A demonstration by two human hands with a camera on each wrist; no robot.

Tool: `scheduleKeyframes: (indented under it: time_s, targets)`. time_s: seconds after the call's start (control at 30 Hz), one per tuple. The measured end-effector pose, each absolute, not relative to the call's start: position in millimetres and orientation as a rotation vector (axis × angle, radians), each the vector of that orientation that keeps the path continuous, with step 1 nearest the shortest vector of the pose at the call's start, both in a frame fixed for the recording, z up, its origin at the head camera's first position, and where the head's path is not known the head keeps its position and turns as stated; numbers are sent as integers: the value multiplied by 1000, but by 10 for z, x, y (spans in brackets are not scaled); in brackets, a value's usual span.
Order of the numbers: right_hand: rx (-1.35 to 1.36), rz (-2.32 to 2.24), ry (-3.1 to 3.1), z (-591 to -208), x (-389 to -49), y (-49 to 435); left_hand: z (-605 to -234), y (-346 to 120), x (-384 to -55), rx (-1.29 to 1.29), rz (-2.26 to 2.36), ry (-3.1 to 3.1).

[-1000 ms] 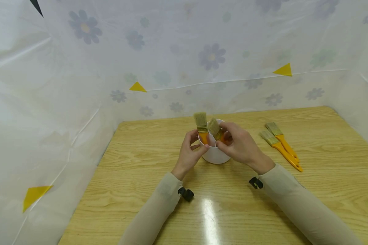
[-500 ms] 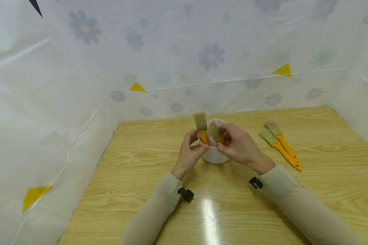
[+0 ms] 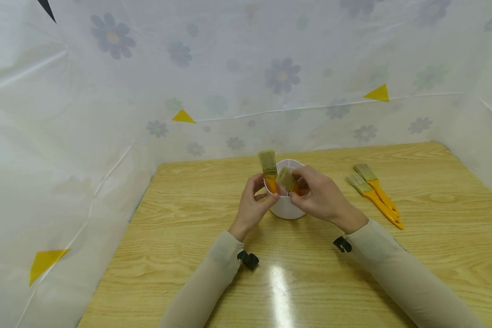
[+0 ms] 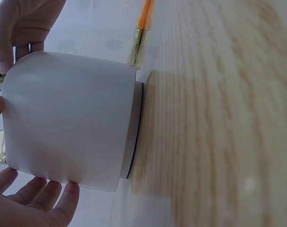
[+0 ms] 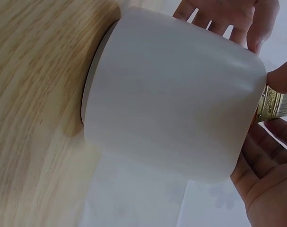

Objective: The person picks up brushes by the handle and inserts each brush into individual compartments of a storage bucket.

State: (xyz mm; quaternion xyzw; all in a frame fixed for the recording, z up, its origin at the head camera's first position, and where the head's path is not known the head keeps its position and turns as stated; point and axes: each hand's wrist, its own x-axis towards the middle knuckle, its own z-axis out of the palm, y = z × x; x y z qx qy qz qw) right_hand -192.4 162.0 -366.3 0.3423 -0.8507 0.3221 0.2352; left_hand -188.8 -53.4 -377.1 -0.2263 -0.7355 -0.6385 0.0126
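A white round holder (image 3: 287, 209) with inner dividers stands on the table. My left hand (image 3: 252, 205) grips its left side, fingers along the outer wall and thumb at the rim, as the left wrist view (image 4: 34, 203) also shows. One paintbrush (image 3: 267, 160) stands in the holder at the left, bristles up. My right hand (image 3: 324, 191) pinches a second paintbrush (image 3: 286, 178) near its metal ferrule (image 5: 269, 105), thumb and fingers at the rim. This brush tilts to the left, and its orange handle is mostly hidden by the hand and the holder wall.
Two more paintbrushes with orange handles lie side by side to the right, a nearer paintbrush (image 3: 379, 207) and a farther paintbrush (image 3: 379, 189). The wood-grain table (image 3: 180, 218) meets a flowered plastic curtain (image 3: 229, 82) behind and at the sides.
The paintbrush in my right hand has sunk slightly into the holder, its bristles now lower. The left hand and the holder have stayed in place.
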Motion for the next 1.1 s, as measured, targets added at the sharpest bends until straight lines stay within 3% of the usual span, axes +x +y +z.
scheduleKeyframes:
  time_s: [0.4, 0.77, 1.1]
  targets:
    - [964, 892, -2344, -3678, -1935, 1623, -4085, -531, -2060, -663, -1960, -2293]
    - [973, 882, -2342, -3686, -1932, 1622, -3776, -540, -1883, -711, -1981, -2303]
    - [988, 872, -2353, -3681, -1925, 1624, -3756, -536, -1871, -706, -1983, -2304]
